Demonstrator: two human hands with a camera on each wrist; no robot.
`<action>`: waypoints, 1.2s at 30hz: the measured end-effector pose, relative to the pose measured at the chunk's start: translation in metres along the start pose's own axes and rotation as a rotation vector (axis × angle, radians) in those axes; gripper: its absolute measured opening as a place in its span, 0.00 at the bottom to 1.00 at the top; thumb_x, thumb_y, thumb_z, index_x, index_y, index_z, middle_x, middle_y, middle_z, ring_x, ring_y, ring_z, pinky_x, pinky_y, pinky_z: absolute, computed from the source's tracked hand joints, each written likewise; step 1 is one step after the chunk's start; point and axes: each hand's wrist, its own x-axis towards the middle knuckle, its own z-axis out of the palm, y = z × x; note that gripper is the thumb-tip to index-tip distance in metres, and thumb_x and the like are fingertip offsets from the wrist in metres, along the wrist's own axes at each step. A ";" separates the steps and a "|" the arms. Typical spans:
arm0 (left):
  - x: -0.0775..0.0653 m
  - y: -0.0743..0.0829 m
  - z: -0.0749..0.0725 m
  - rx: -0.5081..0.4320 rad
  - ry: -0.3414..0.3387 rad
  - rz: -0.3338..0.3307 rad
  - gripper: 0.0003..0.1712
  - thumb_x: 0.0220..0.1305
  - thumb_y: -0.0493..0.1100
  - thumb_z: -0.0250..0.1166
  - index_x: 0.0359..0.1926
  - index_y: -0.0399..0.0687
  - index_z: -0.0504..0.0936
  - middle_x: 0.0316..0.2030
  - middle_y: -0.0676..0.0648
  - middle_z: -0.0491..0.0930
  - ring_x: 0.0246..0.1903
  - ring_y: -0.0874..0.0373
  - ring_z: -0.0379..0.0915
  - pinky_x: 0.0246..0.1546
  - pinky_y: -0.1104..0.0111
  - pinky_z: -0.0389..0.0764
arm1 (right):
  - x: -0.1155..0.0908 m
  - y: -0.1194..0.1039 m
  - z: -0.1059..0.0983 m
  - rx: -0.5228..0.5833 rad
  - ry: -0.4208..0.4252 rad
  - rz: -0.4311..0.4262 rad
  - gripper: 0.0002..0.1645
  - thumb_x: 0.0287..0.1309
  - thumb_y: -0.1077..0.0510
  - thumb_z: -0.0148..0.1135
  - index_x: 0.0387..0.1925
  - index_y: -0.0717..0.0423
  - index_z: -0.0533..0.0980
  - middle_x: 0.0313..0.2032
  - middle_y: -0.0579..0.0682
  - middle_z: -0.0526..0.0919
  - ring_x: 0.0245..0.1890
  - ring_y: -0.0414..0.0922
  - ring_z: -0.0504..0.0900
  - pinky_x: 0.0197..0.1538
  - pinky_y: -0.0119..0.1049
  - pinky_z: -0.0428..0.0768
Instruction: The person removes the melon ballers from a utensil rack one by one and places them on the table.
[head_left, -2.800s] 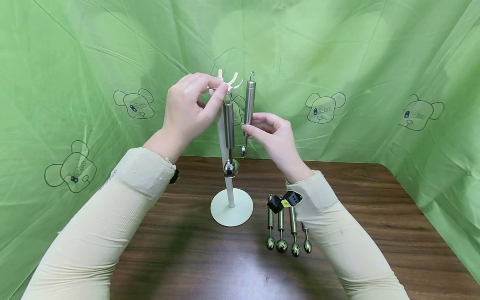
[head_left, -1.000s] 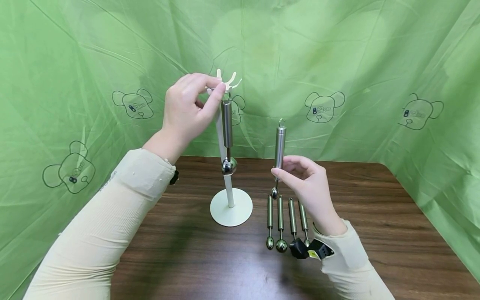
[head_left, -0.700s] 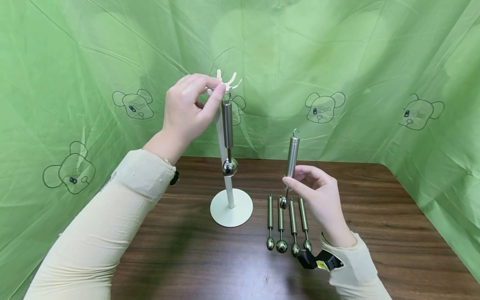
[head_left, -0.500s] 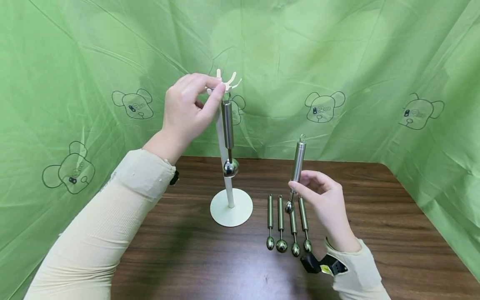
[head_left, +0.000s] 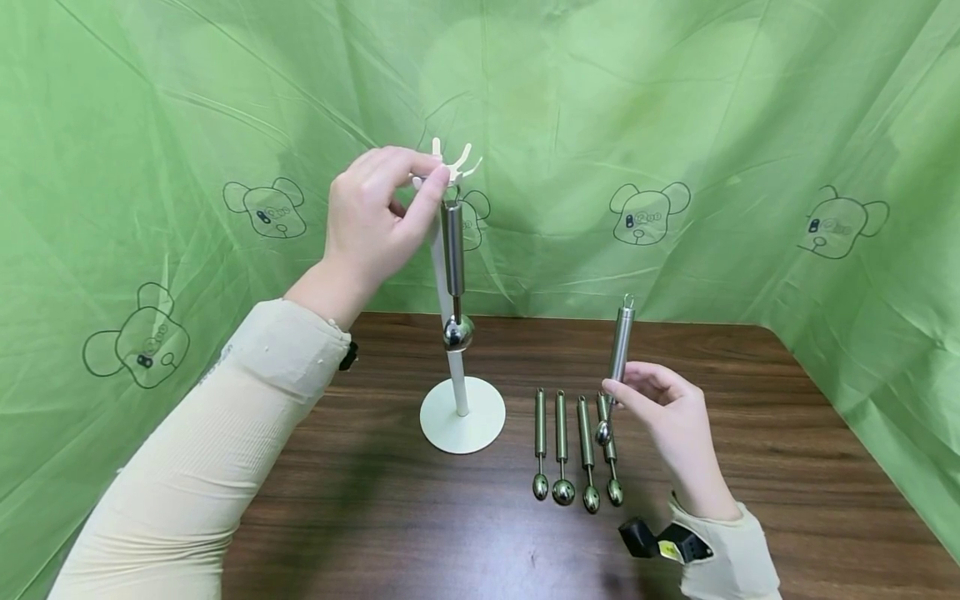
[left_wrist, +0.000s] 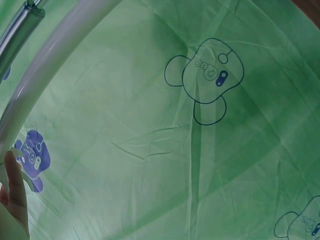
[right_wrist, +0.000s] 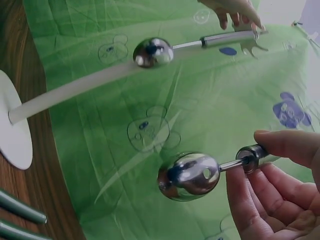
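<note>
My left hand (head_left: 375, 204) pinches the hooked top of a white stand (head_left: 480, 429). From one of its hooks hangs a steel melon baller (head_left: 454, 250), scoop down, just under my thumb. Lower and to the right, my right hand (head_left: 667, 417) holds another melon baller (head_left: 622, 342) between thumb and fingers near the lower end of its handle. Its loop points up and its scoop (right_wrist: 192, 180) points down, overlapping the rightmost of the lying ballers in the head view. In the left wrist view only a finger (left_wrist: 16, 187) and the post (left_wrist: 50, 60) show near the left edge.
Several melon ballers (head_left: 562, 492) lie side by side on the dark wooden table (head_left: 360, 500), right of the stand's round base, handles pointing away. Green cloth (head_left: 555, 100) with mouse-like drawings encloses the table at the back and sides.
My right hand has carried its melon baller from beside the stand's top down and to the right, over the lying ballers. My left hand has stayed put; the hanging baller sways slightly.
</note>
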 end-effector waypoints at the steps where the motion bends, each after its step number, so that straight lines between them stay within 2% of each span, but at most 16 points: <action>1: 0.000 0.000 0.000 0.001 0.002 0.002 0.15 0.69 0.46 0.59 0.37 0.40 0.87 0.37 0.42 0.88 0.31 0.50 0.80 0.24 0.66 0.80 | 0.000 0.002 -0.002 0.013 -0.005 0.001 0.09 0.54 0.65 0.71 0.38 0.57 0.82 0.28 0.37 0.86 0.26 0.34 0.85 0.34 0.28 0.84; 4: -0.001 -0.001 0.000 0.005 0.007 0.007 0.15 0.69 0.46 0.59 0.37 0.40 0.87 0.37 0.42 0.88 0.31 0.50 0.80 0.24 0.67 0.79 | 0.001 0.007 -0.007 0.027 -0.011 0.008 0.09 0.54 0.67 0.71 0.38 0.59 0.81 0.27 0.39 0.86 0.23 0.37 0.85 0.33 0.30 0.85; 8: -0.001 -0.001 0.001 0.008 0.014 0.011 0.15 0.69 0.46 0.59 0.36 0.40 0.87 0.36 0.42 0.88 0.30 0.51 0.79 0.24 0.70 0.77 | 0.001 0.013 -0.013 -0.039 0.004 0.028 0.09 0.55 0.64 0.71 0.39 0.55 0.81 0.27 0.36 0.86 0.22 0.37 0.85 0.35 0.28 0.83; 12: -0.001 -0.001 0.001 0.004 0.018 0.011 0.15 0.69 0.46 0.59 0.36 0.40 0.87 0.35 0.42 0.88 0.29 0.51 0.79 0.24 0.70 0.76 | 0.002 0.020 -0.020 -0.056 0.011 0.066 0.09 0.55 0.64 0.71 0.39 0.54 0.81 0.26 0.35 0.86 0.22 0.38 0.85 0.36 0.27 0.82; 17: 0.000 -0.002 0.002 -0.002 0.021 0.011 0.15 0.69 0.46 0.59 0.36 0.39 0.86 0.35 0.41 0.88 0.27 0.51 0.78 0.24 0.67 0.77 | 0.006 0.029 -0.030 -0.135 -0.003 0.102 0.12 0.56 0.61 0.71 0.42 0.55 0.80 0.27 0.33 0.85 0.23 0.36 0.85 0.38 0.25 0.81; 22: 0.000 -0.002 0.002 -0.001 0.020 0.011 0.16 0.69 0.46 0.59 0.36 0.39 0.86 0.35 0.41 0.88 0.27 0.51 0.78 0.25 0.65 0.77 | 0.009 0.034 -0.040 -0.218 -0.042 0.125 0.20 0.58 0.57 0.70 0.49 0.63 0.77 0.28 0.31 0.84 0.24 0.36 0.85 0.37 0.27 0.83; 26: 0.000 -0.002 0.002 0.000 0.017 0.008 0.16 0.69 0.46 0.59 0.36 0.39 0.86 0.36 0.41 0.88 0.27 0.51 0.77 0.25 0.65 0.76 | 0.011 0.038 -0.047 -0.232 -0.065 0.149 0.25 0.58 0.55 0.70 0.51 0.68 0.76 0.31 0.37 0.86 0.25 0.37 0.86 0.37 0.29 0.84; 29: 0.000 -0.002 0.002 -0.001 0.019 0.005 0.16 0.69 0.46 0.59 0.36 0.39 0.86 0.36 0.41 0.88 0.26 0.51 0.76 0.25 0.67 0.75 | 0.013 0.041 -0.050 -0.227 -0.080 0.177 0.26 0.58 0.55 0.70 0.51 0.70 0.75 0.31 0.38 0.87 0.25 0.36 0.86 0.37 0.30 0.85; 34: 0.000 -0.002 0.002 -0.002 0.017 -0.001 0.16 0.69 0.47 0.59 0.36 0.39 0.86 0.36 0.41 0.88 0.27 0.51 0.77 0.26 0.69 0.73 | 0.016 0.049 -0.055 -0.229 -0.121 0.238 0.26 0.60 0.56 0.69 0.52 0.71 0.74 0.26 0.31 0.85 0.25 0.39 0.87 0.38 0.32 0.86; 36: -0.001 -0.002 0.002 0.000 0.015 -0.003 0.16 0.69 0.46 0.59 0.36 0.40 0.86 0.36 0.41 0.88 0.28 0.51 0.78 0.25 0.70 0.73 | 0.018 0.053 -0.057 -0.236 -0.138 0.258 0.27 0.60 0.56 0.68 0.53 0.72 0.73 0.26 0.32 0.86 0.26 0.41 0.88 0.39 0.32 0.86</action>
